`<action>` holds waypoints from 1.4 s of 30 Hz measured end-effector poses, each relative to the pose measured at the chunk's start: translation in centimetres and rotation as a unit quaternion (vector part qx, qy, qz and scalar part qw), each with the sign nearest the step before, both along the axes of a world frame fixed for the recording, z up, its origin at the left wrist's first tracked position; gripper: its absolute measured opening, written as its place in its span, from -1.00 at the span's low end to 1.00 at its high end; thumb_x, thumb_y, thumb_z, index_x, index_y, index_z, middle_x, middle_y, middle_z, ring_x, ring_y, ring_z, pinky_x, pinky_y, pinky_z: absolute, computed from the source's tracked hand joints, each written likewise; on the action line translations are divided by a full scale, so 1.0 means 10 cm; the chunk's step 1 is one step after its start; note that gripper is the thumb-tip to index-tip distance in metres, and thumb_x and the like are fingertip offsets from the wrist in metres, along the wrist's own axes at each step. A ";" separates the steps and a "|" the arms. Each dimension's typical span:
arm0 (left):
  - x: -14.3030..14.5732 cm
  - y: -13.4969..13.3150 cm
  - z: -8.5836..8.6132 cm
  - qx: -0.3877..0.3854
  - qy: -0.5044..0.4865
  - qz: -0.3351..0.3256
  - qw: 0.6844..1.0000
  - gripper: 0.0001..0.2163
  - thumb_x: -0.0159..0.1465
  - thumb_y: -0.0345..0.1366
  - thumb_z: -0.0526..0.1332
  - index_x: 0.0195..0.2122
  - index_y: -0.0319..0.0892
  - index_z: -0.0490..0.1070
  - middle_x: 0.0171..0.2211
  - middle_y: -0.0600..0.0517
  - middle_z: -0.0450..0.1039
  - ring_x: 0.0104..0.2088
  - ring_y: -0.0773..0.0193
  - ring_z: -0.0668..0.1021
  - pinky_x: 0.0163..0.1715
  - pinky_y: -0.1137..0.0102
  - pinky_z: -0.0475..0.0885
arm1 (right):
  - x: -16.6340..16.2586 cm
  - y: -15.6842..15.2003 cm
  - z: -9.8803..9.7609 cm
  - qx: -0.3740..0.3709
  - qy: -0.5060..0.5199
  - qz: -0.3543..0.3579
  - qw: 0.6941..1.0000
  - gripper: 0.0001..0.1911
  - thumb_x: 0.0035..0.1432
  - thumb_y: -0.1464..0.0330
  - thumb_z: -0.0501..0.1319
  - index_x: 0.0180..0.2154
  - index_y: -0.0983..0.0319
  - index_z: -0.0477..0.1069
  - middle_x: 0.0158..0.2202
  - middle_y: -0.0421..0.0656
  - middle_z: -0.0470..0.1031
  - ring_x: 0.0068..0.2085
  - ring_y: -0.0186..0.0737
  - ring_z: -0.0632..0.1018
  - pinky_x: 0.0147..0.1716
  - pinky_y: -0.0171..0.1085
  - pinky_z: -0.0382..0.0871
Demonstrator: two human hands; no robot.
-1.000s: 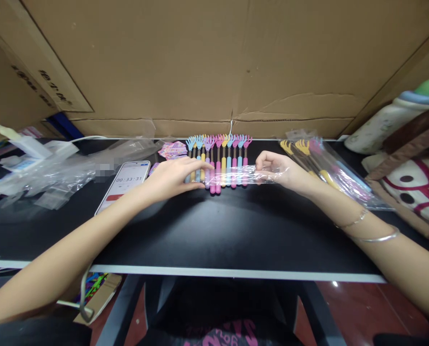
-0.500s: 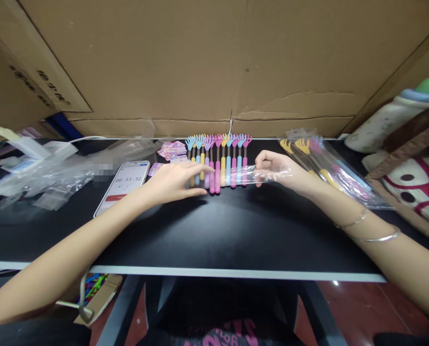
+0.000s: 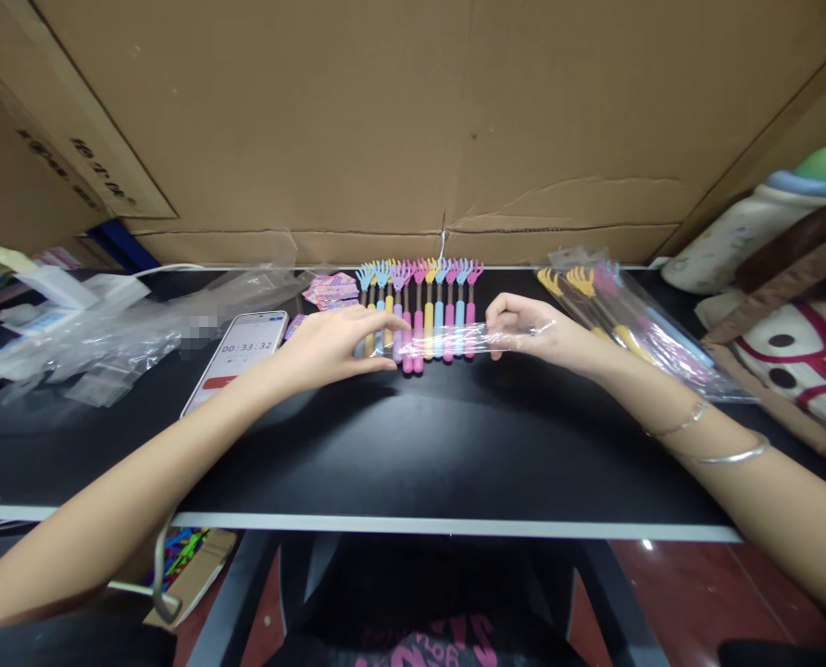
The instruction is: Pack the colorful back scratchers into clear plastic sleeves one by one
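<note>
Plastic sleeve (image 3: 458, 340) drawn narrower, clear, glossy

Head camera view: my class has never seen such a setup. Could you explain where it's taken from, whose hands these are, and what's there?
There is no machine: the bare hands belong to the person wearing the camera, which looks forward and down from the head. The right hand pinches one end of a clear plastic strip; the left hand is at the other end, its grip hard to judge. In view, the strip crosses a row of hand-topped sticks on a black table. Left of them are printed cards and a phone showing a timer; right, more sticks with clear packaging.
</note>
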State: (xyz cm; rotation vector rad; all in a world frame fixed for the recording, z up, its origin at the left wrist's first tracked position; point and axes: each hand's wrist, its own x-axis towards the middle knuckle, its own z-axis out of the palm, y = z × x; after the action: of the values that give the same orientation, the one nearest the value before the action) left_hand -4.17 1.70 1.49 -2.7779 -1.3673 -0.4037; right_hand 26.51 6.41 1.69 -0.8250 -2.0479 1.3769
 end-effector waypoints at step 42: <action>0.02 -0.02 0.01 0.037 -0.019 -0.006 0.999 -0.72 0.38 -0.11 0.10 0.05 -0.02 0.37 0.03 0.07 0.51 0.00 0.23 0.55 -0.07 0.39 0.39 | 0.33 0.24 0.08 0.107 -0.219 -0.014 0.970 -0.47 0.06 0.02 0.29 -0.06 0.23 0.37 -0.17 -0.06 0.56 -0.13 -0.08 0.56 -0.11 -0.12 0.41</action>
State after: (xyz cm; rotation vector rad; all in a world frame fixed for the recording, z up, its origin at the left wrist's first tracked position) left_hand -3.93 1.48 1.58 -2.7340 -1.3141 -0.5008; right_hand 29.81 8.81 2.52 -1.1316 -2.4497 0.9960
